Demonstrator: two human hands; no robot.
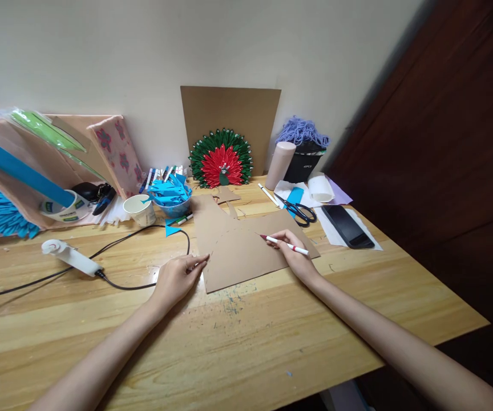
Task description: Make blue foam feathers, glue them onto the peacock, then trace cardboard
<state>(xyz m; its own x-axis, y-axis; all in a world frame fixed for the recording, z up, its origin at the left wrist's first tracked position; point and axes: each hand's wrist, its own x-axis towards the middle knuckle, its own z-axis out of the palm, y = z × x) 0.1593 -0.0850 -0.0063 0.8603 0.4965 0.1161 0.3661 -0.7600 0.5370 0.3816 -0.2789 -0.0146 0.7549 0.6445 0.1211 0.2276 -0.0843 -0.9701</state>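
Observation:
A white marker with a dark red tip (287, 245) is in my right hand (294, 260), its tip down on a brown cardboard sheet (242, 257). A faint dashed arc runs across the sheet and ends near the tip. My left hand (178, 278) pinches the sheet's left edge with its fingertips. Behind the sheet, a fan-shaped green and red ribbon peacock (222, 158) leans against an upright cardboard panel (231, 105). Small cardboard scraps (228, 194) lie between sheet and peacock.
To the left lie a white glue gun (71, 258) with a black cord, a paper cup (140, 210) and a bowl of blue strips (172, 197). At right are scissors (300, 212), a phone (348, 227), a pink bottle (279, 165) and purple yarn (302, 132).

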